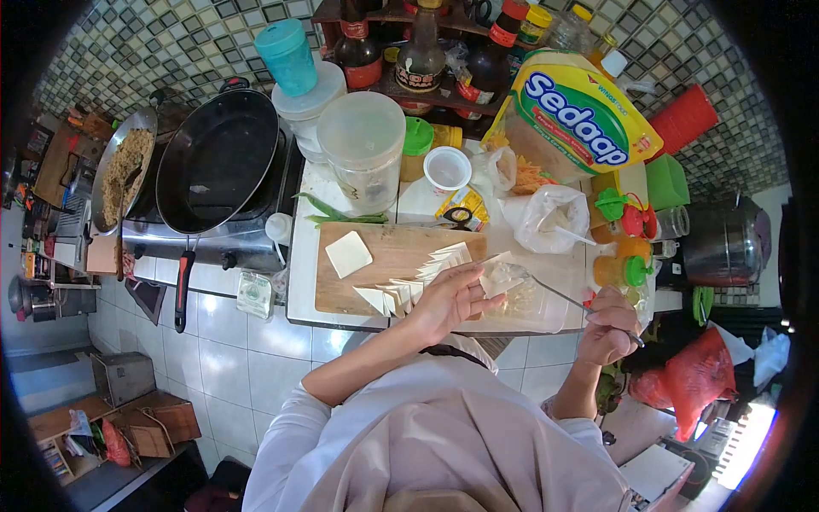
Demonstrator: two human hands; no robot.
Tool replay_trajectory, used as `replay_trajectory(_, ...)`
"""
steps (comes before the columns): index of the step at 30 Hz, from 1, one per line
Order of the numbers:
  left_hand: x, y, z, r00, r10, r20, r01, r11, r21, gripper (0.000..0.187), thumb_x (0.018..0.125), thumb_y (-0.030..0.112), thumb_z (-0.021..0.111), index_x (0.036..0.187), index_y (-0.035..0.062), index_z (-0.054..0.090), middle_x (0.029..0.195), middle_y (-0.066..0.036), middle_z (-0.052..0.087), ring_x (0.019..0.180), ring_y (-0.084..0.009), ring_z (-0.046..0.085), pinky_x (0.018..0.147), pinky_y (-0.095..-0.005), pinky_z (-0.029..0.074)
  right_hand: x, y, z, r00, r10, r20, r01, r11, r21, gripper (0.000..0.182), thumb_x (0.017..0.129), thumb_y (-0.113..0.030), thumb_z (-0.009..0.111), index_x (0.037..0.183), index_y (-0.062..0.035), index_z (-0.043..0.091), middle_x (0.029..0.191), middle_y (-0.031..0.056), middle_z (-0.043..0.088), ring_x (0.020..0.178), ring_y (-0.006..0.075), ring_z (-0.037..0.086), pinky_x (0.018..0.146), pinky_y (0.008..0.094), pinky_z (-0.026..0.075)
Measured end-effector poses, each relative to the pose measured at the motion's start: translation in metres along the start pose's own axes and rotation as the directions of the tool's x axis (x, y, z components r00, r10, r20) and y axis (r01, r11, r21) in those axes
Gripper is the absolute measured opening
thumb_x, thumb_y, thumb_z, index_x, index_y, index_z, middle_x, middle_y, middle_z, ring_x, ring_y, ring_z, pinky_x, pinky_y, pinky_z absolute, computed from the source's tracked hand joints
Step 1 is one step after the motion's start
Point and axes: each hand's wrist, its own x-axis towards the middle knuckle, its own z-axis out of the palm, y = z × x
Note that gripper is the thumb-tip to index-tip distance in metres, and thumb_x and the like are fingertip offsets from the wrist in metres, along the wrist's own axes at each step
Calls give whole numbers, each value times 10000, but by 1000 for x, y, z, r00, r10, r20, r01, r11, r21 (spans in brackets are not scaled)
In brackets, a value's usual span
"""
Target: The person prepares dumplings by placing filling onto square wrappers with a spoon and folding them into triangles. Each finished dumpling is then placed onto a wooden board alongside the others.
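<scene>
My left hand [456,300] is closed around a pale tofu-like piece [493,280], held above the right end of a wooden cutting board [337,294]. In my right hand [610,328] is a long metal spoon [559,294], its bowl reaching to the piece. Beneath the spoon lies a translucent plastic tray [554,317] with pale, crumbly food in it. Several white triangular slices [384,299] stand in rows on the board. A whole white square slab [349,254] lies at the board's left. Part of the held piece is hidden by my fingers.
Left of the table, a black frying pan [217,162] and a wok of brown crumbly food [126,171] sit on the stove. Behind the board are green chillies [341,213], a tall plastic container [363,154], scissors [459,216], a white plastic bag [553,220] and sauce bottles [420,55].
</scene>
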Motion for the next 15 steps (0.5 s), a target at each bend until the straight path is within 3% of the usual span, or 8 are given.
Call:
replay_trajectory(3, 4, -3, -5, 1000, 12, 0, -12, 1000, -19, 133, 859, 114, 464, 925, 4, 427, 951, -156, 541, 873, -233, 567, 903, -403, 433, -3, 2, -1, 998, 46, -46, -45, 999, 12, 497, 881, -445, 349, 643, -25, 470, 491, 60, 451, 401, 141, 378, 409, 251, 300)
replay_trajectory(5, 6, -5, -8, 999, 31, 11, -30, 999, -42, 127, 858, 112, 464, 916, 7, 425, 962, -166, 538, 880, -237, 566, 903, -407, 432, -6, 5, -3, 987, 37, -155, -32, 999, 37, 489, 887, -437, 337, 656, -24, 463, 484, 53, 426, 423, 138, 364, 447, 262, 317)
replay_trajectory(11, 6, -4, -8, 1000, 18, 6, -17, 998, -60, 123, 857, 104, 462, 918, 8, 416, 985, -177, 525, 911, -239, 556, 902, -413, 433, -5, 3, -4, 973, 112, -202, -98, 992, 79, 502, 884, -460, 317, 679, -22, 454, 482, 43, 389, 420, 120, 325, 443, 253, 284)
replay_trajectory(13, 5, -4, -11, 999, -18, 32, 17, 999, 35, 290, 845, 200, 494, 1054, 14, 416, 1155, -160, 469, 1060, -278, 489, 920, -375, 402, -7, 5, -4, 972, 134, -192, -118, 989, 92, 493, 888, -450, 318, 686, -20, 452, 486, 43, 386, 419, 117, 326, 436, 246, 270)
replay_trajectory(15, 5, -4, -12, 999, -24, 31, 23, 999, 40, 295, 843, 204, 498, 1058, 19, 419, 1157, -160, 470, 1054, -289, 492, 907, -366, 409, -9, 7, -2, 971, 156, -179, -138, 985, 108, 483, 891, -440, 318, 693, -19, 449, 489, 42, 383, 419, 114, 328, 430, 239, 255)
